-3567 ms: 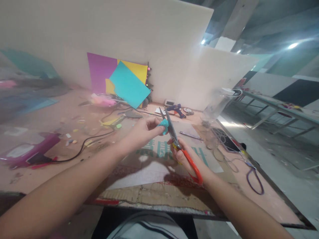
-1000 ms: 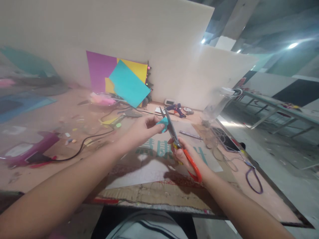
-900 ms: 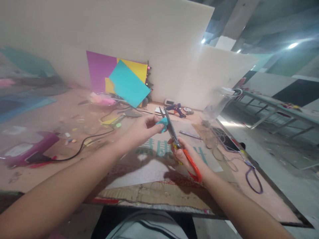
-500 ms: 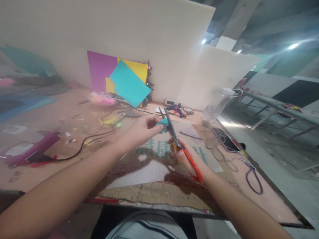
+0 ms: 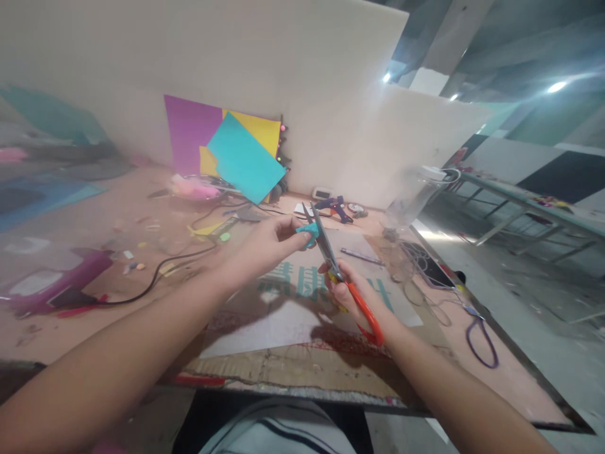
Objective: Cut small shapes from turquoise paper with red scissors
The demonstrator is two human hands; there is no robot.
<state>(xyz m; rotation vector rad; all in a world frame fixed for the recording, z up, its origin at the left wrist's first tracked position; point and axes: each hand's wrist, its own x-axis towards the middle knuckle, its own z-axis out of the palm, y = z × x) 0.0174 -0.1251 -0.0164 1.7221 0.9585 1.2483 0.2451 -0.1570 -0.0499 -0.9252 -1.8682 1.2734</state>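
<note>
My left hand point(image 5: 269, 247) pinches a small teal scrap point(image 5: 309, 233) between thumb and fingers, held above the table. My right hand point(image 5: 352, 293) grips orange-handled scissors point(image 5: 331, 258), whose grey blades point up and away and sit against the right edge of the teal scrap. Both hands hover over a white printed sheet point(image 5: 302, 302) with teal characters, lying on cardboard.
Purple, yellow and teal paper sheets point(image 5: 236, 154) lean on the white back wall. A glue gun point(image 5: 335, 208), a clear plastic bottle point(image 5: 406, 202), a pen point(image 5: 362, 256), black cables point(image 5: 165, 271), a pink object point(image 5: 51, 287) and paper scraps lie about the table.
Hands and scissors stay almost in place. The teal scrap looks slightly smaller and sits a little higher between my fingers than before.
</note>
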